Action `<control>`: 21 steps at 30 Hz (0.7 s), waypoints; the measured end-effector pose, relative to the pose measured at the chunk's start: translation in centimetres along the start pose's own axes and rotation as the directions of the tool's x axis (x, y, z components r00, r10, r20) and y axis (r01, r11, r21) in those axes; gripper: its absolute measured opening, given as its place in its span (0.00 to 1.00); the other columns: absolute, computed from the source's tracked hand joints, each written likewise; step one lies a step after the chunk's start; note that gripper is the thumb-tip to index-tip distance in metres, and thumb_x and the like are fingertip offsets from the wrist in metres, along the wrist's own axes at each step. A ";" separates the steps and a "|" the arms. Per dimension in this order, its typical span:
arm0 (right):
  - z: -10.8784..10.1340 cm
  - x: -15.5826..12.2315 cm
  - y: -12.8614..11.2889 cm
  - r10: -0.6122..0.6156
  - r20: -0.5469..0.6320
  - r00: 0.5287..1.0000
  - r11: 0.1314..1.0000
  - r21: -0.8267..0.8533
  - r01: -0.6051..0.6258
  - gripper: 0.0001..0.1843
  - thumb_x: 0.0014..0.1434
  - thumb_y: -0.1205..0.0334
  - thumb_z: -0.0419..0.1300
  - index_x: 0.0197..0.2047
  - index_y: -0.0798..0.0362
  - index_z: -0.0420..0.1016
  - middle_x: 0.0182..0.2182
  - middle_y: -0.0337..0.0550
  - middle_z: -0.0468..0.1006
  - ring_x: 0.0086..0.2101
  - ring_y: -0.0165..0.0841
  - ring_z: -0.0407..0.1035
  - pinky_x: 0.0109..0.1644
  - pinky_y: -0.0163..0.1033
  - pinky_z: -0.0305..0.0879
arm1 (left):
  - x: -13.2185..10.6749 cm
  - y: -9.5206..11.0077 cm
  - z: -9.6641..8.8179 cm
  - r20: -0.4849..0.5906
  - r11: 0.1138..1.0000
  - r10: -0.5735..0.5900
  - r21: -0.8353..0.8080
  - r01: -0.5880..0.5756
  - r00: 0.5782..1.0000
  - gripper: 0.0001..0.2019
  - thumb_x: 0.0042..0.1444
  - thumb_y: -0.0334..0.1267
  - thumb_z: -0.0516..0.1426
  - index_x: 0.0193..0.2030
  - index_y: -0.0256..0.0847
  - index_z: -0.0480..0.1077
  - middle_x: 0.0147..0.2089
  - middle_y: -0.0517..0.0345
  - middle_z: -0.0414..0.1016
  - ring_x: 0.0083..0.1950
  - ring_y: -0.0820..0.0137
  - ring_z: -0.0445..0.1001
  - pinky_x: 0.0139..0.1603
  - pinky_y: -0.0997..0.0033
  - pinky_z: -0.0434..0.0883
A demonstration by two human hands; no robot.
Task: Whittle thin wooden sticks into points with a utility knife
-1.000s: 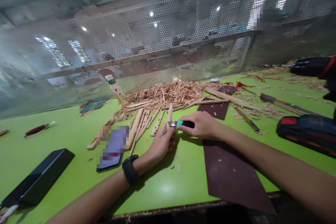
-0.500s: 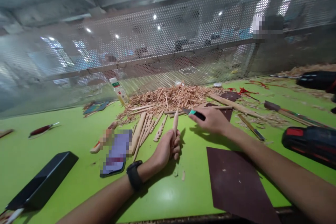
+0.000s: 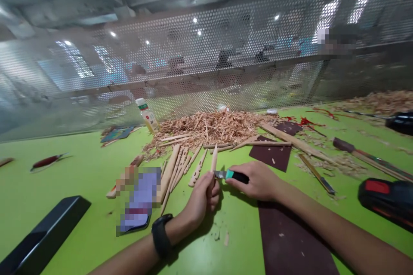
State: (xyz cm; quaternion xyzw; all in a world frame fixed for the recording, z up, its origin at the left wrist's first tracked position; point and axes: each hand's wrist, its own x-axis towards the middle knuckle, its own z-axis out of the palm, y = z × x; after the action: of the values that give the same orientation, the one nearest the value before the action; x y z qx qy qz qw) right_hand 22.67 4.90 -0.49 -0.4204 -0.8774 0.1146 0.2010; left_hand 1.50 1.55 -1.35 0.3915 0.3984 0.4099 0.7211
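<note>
My left hand [image 3: 204, 195], with a black watch on its wrist, is closed around a pale pointed wooden stick [image 3: 214, 159], whose tip points away from me. In my right hand [image 3: 258, 179] is a utility knife [image 3: 237, 176] with a black and teal handle. Its blade meets the stick just above my left thumb. Left of the stick lie several carved wooden sticks [image 3: 177, 167], some with notches. The lower part of the held stick is hidden in my fist.
A heap of wood shavings [image 3: 209, 126] stands at the back against a perforated metal screen [image 3: 193, 68]. To the left are a phone [image 3: 142, 202], a bottle [image 3: 146, 116] and a black box [image 3: 48, 234]. Brown sandpaper [image 3: 290, 236], a yellow cutter [image 3: 318, 174] and a power tool [image 3: 387, 200] lie right.
My right hand has brought the knife down and toward me, from beyond the stick's tip to the stick beside my left thumb. My left hand keeps its grip. The view has shifted slightly.
</note>
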 end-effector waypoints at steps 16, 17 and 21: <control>-0.2 0.3 0.3 0.004 0.031 1.000 0.999 0.054 -0.006 0.21 0.70 0.42 0.56 0.43 0.48 0.82 0.36 0.44 0.86 0.34 0.37 0.77 0.36 0.38 0.58 | 0.2 -0.3 -0.2 0.040 0.997 -0.050 -0.052 0.052 0.998 0.26 0.55 0.60 0.66 0.39 0.44 0.59 0.27 0.70 0.63 0.18 0.82 0.53 0.15 0.81 0.50; -0.1 0.3 0.1 0.006 0.042 0.999 0.998 0.057 -0.009 0.21 0.70 0.42 0.56 0.43 0.48 0.82 0.36 0.44 0.86 0.35 0.37 0.77 0.37 0.38 0.58 | 0.2 -0.3 -0.3 0.037 0.997 -0.057 -0.045 0.058 0.998 0.27 0.54 0.60 0.67 0.39 0.44 0.59 0.26 0.71 0.62 0.18 0.83 0.52 0.15 0.82 0.50; -0.5 0.3 0.2 0.076 0.052 0.996 0.997 0.028 -0.078 0.21 0.70 0.40 0.56 0.46 0.45 0.83 0.41 0.43 0.87 0.39 0.40 0.78 0.38 0.38 0.59 | 0.3 -0.6 -0.3 0.031 0.999 -0.040 -0.007 0.040 0.999 0.28 0.53 0.62 0.67 0.37 0.43 0.59 0.24 0.73 0.60 0.17 0.83 0.50 0.14 0.84 0.48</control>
State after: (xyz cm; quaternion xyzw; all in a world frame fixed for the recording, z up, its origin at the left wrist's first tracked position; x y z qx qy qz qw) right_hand 22.87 5.30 -0.05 -0.4477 -0.8635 0.1461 0.1805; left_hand 1.52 1.70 -2.04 0.3871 0.3933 0.3908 0.7367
